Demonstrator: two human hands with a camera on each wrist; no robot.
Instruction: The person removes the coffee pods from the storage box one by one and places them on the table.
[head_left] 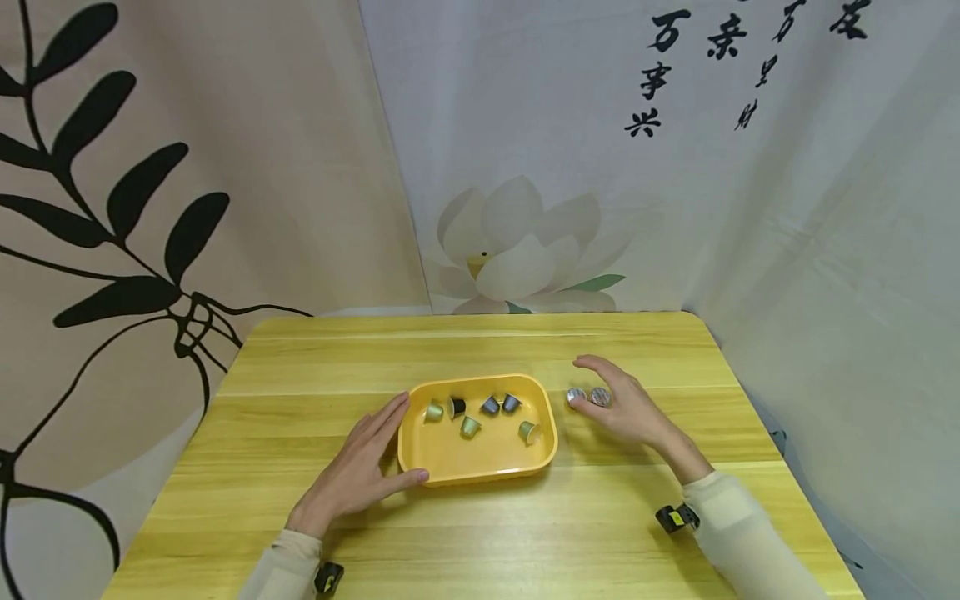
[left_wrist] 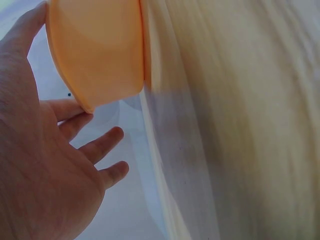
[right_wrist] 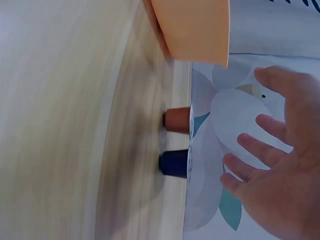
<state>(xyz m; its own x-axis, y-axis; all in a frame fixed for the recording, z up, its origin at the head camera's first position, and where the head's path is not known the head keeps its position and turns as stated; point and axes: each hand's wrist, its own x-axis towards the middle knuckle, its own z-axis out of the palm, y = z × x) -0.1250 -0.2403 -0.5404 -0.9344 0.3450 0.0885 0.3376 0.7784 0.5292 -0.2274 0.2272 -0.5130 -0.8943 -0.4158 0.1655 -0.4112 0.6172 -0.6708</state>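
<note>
My left hand (head_left: 356, 475) rests at the left end of a yellow tray (head_left: 480, 477), fingertips along its rim and thumb at the near corner. In the left wrist view its fingers are spread and fairly straight. Inside the tray lie several coffee capsules: green ones, a black one (head_left: 457, 407) and bluish ones. Right of the tray, two more capsules stand foil side up: an orange-brown capsule (right_wrist: 177, 120) nearer the tray, a dark blue capsule (right_wrist: 174, 163) beside it. My right hand (head_left: 626, 407) hovers over these two, thumb and fingers apart, holding nothing.
All of this is on a wooden table (head_left: 300, 367) with rounded far corners. A curtain with a lotus print (head_left: 525, 242) hangs behind it, and more pale cloth hangs at left and right. Small black devices sit at both wrists.
</note>
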